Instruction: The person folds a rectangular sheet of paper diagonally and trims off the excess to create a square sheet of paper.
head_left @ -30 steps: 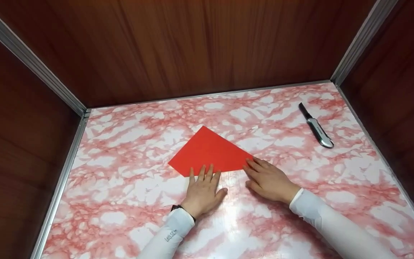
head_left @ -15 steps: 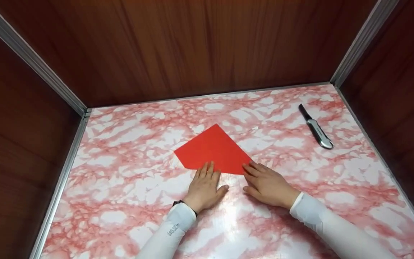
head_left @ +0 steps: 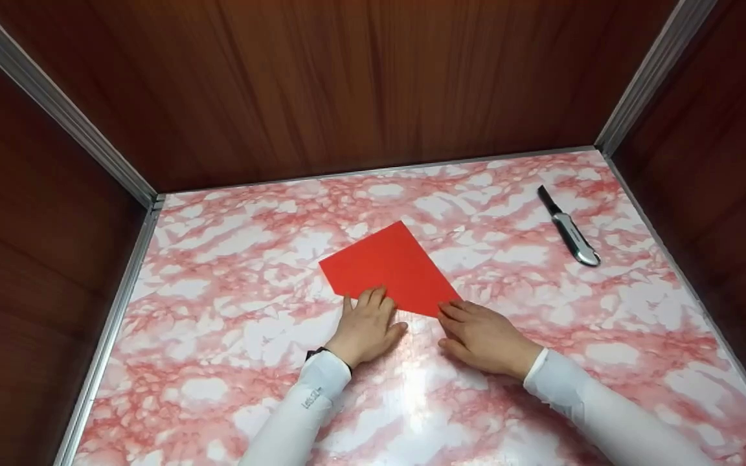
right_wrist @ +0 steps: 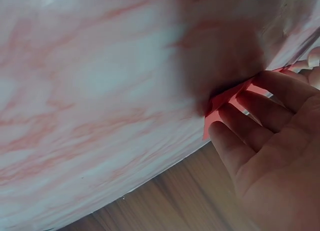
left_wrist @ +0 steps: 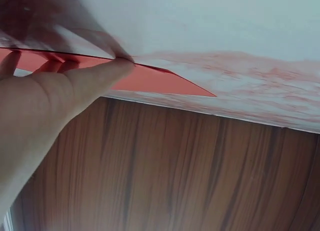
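Observation:
A folded sheet of red paper lies flat on the table, its pointed top turned towards the back wall. My left hand rests its fingertips on the near edge of the sheet, left of the middle. At the right corner, the fingertips of my right hand press on the paper. Up close in the left wrist view, the paper shows a layered near edge beside the thumb. The right wrist view has the fingers spread along the red edge, covering part of it.
A utility knife with a grey and black handle lies on the right of the pink marbled table. Brown wood-grain panels with metal corner strips stand at the back and both sides.
The red paper has turned clockwise, its top point swinging to the right. My left hand has shifted slightly forward with it, and the right hand has stayed at the right corner.

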A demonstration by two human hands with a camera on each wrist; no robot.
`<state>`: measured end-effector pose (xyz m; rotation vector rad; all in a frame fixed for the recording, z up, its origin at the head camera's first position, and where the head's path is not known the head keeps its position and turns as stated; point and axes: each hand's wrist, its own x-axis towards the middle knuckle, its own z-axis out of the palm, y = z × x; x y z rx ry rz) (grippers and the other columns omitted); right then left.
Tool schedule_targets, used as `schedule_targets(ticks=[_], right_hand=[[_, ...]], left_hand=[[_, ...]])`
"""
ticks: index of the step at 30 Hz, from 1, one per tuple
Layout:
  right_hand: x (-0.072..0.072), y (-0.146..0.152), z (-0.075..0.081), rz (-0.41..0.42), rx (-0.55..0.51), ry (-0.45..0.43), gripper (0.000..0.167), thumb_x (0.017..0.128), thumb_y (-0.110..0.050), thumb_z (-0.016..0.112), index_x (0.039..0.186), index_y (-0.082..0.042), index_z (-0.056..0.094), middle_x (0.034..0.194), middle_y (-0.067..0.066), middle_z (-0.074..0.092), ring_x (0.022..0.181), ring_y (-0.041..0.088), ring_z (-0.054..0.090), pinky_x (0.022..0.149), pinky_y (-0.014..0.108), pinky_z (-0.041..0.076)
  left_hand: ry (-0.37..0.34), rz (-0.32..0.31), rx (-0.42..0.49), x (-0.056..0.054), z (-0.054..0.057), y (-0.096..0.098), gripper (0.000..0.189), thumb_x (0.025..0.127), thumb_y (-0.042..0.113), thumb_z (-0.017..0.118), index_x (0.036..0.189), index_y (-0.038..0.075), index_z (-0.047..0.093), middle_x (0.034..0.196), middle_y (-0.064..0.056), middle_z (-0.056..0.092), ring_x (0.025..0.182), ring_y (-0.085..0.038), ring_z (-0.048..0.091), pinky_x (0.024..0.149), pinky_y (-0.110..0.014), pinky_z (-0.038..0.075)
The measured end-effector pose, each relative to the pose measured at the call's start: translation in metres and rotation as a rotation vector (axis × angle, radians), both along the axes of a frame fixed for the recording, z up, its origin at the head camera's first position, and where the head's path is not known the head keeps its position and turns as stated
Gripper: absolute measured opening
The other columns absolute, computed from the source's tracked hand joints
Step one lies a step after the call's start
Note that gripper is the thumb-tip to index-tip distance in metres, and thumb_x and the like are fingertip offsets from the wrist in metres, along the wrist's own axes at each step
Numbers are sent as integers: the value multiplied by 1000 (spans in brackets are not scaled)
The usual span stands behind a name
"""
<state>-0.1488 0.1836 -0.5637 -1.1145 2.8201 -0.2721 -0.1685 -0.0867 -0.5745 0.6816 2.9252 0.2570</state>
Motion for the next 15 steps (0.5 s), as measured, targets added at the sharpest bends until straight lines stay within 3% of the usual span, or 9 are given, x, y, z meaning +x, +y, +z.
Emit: schedule_targets(ticks=[11, 15], right_hand=[[2, -3, 4, -7, 4, 14, 58, 105, -45, 51, 143, -1, 59, 149, 17, 54, 139, 35, 48, 114, 49, 38], [3, -5, 5, -1, 7, 33, 54, 105, -42, 54, 140, -2, 62, 145, 17, 58, 135, 35, 52, 110, 50, 41]], left_hand=[[-27, 28, 57, -9, 2, 2, 42, 105, 50, 48, 129, 16, 57, 154, -11, 42, 145, -30, 33, 109, -76, 22], [12, 30, 66, -11, 4, 4, 50, 104, 49, 51, 142, 16, 55, 147, -10, 48, 141, -31, 38, 109, -75, 24]])
